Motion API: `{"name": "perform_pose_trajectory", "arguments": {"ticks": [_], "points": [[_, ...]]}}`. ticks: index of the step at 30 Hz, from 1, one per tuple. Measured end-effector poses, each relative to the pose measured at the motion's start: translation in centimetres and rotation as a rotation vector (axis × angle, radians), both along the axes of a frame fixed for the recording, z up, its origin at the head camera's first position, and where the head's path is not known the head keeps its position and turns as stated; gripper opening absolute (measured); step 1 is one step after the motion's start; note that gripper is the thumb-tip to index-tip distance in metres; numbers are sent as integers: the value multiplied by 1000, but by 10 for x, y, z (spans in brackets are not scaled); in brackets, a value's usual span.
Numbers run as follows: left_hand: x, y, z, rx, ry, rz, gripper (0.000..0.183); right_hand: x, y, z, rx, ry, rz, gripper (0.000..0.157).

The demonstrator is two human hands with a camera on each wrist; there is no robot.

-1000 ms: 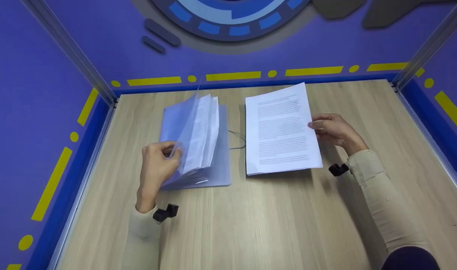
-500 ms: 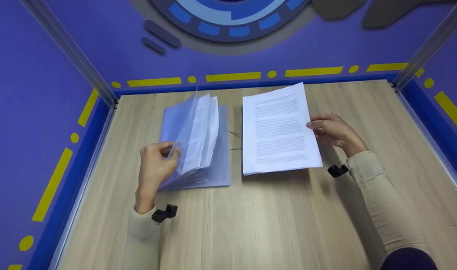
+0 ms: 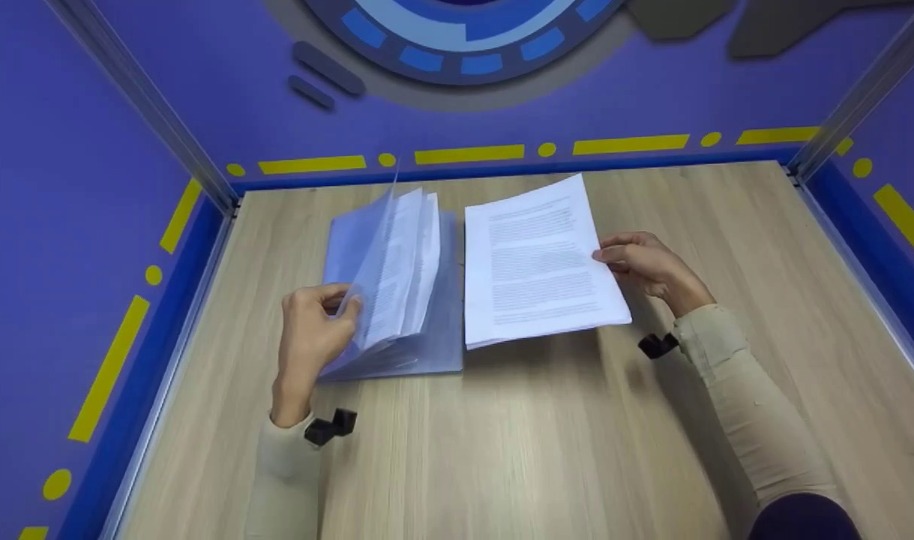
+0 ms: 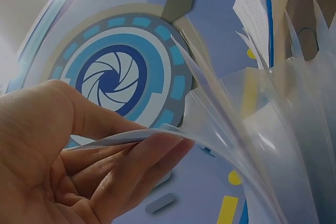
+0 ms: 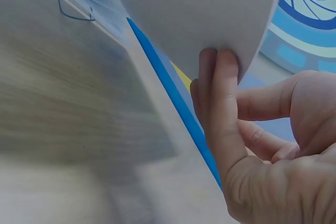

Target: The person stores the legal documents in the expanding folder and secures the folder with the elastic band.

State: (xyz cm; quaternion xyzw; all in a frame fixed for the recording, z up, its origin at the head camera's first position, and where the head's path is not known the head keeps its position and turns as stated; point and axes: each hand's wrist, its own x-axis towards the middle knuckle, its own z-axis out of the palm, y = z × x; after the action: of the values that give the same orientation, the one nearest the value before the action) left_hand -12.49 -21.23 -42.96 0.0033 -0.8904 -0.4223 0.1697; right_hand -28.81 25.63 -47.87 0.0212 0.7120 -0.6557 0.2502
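Note:
A translucent display folder (image 3: 438,356) lies open on the table, its clear sleeves fanned upward with printed sheets inside. My left hand (image 3: 314,322) pinches the edge of the lifted sleeves between thumb and fingers; in the left wrist view several clear sleeves (image 4: 236,156) spread away from the grip. To the right, my right hand (image 3: 651,270) holds a thin stack of printed paper (image 3: 539,281) by its right edge. The stack is tilted, raised off the table, with its left edge at the folder's right side. From the right wrist, fingers (image 5: 223,93) press the stack's underside.
The wooden table (image 3: 501,450) is bounded by blue panels (image 3: 164,75) at the back and both sides, with metal posts at the corners. A thin dark cord loop (image 5: 68,14) hangs from the folder's edge.
My right hand has carried the paper stack leftward, up to the folder's edge, so it now covers the cord in the head view. My left hand and the folder have hardly moved.

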Motion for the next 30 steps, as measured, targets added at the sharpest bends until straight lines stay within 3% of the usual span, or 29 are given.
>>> {"name": "perform_pose_trajectory", "arguments": {"ticks": [12, 18, 30], "points": [[0, -2, -1, 7, 7, 3, 15, -3, -18, -10, 46, 26, 1, 34], [0, -2, 0, 12, 5, 0, 16, -2, -25, -9, 25, 21, 11, 37], [-1, -2, 0, 11, 2, 9, 17, -5, -36, -11, 0, 6, 9, 29]]}}
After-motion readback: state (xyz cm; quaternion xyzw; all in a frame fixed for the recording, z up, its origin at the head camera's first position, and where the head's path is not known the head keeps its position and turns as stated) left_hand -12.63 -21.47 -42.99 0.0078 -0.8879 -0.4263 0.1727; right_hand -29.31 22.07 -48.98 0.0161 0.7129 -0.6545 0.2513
